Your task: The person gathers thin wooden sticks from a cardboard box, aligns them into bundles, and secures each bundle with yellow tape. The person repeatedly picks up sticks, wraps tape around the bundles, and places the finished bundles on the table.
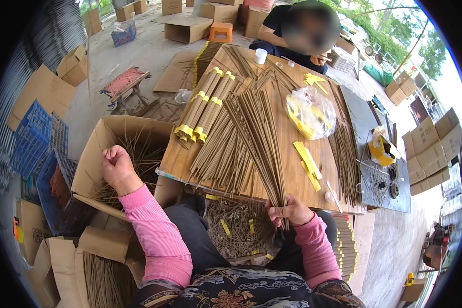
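My right hand (292,210) grips the near ends of a fanned bunch of thin brown incense sticks (264,149). The bunch slants away over the wooden table (303,177), above more loose sticks (220,156). My left hand (120,167) is closed, raised over an open cardboard box (100,138) with loose sticks (138,154) in it. What those fingers hold, if anything, I cannot make out. At the table's left lie several stick bundles (205,105) wrapped with yellow bands.
A clear plastic bag (311,113) with yellow strips and loose yellow paper strips (308,167) lie on the table. Another person (277,31) sits at its far side. To the right is a dark board (380,179); blue crates (33,138) stand left. Stick debris (236,215) covers the ground between my legs.
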`<control>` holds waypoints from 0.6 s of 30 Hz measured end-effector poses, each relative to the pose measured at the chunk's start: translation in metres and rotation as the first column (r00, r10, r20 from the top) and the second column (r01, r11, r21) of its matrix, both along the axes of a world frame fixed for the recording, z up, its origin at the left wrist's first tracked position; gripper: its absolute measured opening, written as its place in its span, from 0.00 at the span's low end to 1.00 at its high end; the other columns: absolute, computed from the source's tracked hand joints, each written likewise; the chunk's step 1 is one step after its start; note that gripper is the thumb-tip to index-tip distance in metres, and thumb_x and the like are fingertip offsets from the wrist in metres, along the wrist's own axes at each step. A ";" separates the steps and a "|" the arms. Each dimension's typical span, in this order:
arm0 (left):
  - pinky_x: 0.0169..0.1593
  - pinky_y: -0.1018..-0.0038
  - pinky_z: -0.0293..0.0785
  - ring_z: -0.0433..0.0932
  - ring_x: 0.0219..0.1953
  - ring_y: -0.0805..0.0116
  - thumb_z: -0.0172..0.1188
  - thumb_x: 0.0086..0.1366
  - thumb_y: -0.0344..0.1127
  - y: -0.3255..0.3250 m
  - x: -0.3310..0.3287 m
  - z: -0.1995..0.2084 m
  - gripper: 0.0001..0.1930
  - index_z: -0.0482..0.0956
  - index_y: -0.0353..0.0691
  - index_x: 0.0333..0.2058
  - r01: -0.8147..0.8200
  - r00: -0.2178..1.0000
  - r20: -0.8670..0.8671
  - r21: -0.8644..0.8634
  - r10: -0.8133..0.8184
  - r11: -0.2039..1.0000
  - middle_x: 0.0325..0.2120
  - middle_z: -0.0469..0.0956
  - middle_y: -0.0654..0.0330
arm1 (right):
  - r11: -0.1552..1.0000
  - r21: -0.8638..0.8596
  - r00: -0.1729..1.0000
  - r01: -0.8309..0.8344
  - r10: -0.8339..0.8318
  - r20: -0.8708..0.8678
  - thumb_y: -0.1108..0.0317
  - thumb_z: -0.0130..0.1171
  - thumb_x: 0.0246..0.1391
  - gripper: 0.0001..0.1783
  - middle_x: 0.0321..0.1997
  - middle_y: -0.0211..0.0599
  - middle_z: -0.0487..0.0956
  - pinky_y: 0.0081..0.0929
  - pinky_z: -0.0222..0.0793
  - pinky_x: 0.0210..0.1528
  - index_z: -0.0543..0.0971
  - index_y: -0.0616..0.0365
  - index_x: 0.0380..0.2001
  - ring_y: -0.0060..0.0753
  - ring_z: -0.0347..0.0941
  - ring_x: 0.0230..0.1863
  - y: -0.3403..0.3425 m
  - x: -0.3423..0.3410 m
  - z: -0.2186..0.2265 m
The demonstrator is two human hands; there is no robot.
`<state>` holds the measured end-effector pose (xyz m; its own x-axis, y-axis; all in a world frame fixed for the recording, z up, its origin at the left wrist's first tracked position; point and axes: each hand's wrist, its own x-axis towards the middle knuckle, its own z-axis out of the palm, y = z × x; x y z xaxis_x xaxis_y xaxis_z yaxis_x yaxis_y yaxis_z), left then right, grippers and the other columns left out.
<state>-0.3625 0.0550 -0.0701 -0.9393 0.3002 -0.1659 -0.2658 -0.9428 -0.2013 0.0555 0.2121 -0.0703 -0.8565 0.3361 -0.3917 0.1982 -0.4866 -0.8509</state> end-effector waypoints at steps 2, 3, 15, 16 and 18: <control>0.21 0.77 0.61 0.60 0.15 0.72 0.37 0.61 0.29 0.004 0.000 0.002 0.09 0.62 0.34 0.23 0.021 0.992 0.122 0.079 -0.031 0.997 0.15 0.63 0.61 | 1.000 0.004 1.000 0.004 -0.004 -0.010 0.72 0.58 0.49 0.10 0.21 0.32 0.74 0.15 0.66 0.22 0.72 0.62 0.35 0.21 0.69 0.18 0.000 -0.002 0.002; 0.21 0.77 0.61 0.61 0.15 0.71 0.36 0.62 0.29 0.008 0.004 0.002 0.09 0.62 0.34 0.24 0.042 0.996 0.076 0.056 -0.046 0.998 0.16 0.63 0.60 | 1.000 -0.007 1.000 0.004 -0.004 -0.022 0.72 0.58 0.48 0.10 0.21 0.32 0.73 0.16 0.66 0.21 0.72 0.62 0.35 0.21 0.69 0.18 0.000 -0.002 0.003; 0.38 0.75 0.72 0.74 0.35 0.70 0.49 0.63 0.46 0.109 0.169 0.044 0.15 0.71 0.39 0.38 0.425 0.459 -0.412 -0.676 -0.787 0.602 0.34 0.75 0.58 | 0.976 -0.154 0.980 -0.153 0.130 -0.149 0.72 0.58 0.48 0.12 0.21 0.31 0.72 0.15 0.65 0.19 0.70 0.61 0.36 0.20 0.67 0.17 0.006 -0.021 0.029; 0.41 0.73 0.73 0.74 0.39 0.68 0.48 0.63 0.49 0.113 0.180 0.043 0.18 0.70 0.40 0.42 0.470 0.381 -0.445 -0.661 -0.810 0.584 0.37 0.75 0.57 | 0.970 -0.177 0.977 -0.165 0.136 -0.166 0.72 0.58 0.48 0.12 0.20 0.31 0.72 0.15 0.65 0.19 0.70 0.61 0.36 0.20 0.67 0.17 0.006 -0.022 0.027; 0.48 0.66 0.72 0.73 0.44 0.62 0.46 0.62 0.52 0.116 0.200 0.047 0.24 0.66 0.40 0.48 0.557 0.333 -0.453 -0.613 -0.827 0.560 0.41 0.73 0.52 | 0.956 -0.223 0.969 -0.189 0.145 -0.199 0.71 0.58 0.48 0.12 0.20 0.31 0.72 0.15 0.65 0.19 0.70 0.61 0.37 0.20 0.67 0.17 0.005 -0.024 0.023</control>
<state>-0.1624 0.1711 -0.0232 -0.2716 0.9530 0.1344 -0.7668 -0.2987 0.5681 0.0319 0.2170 -0.0476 -0.9555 0.0981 -0.2781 0.1492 -0.6526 -0.7429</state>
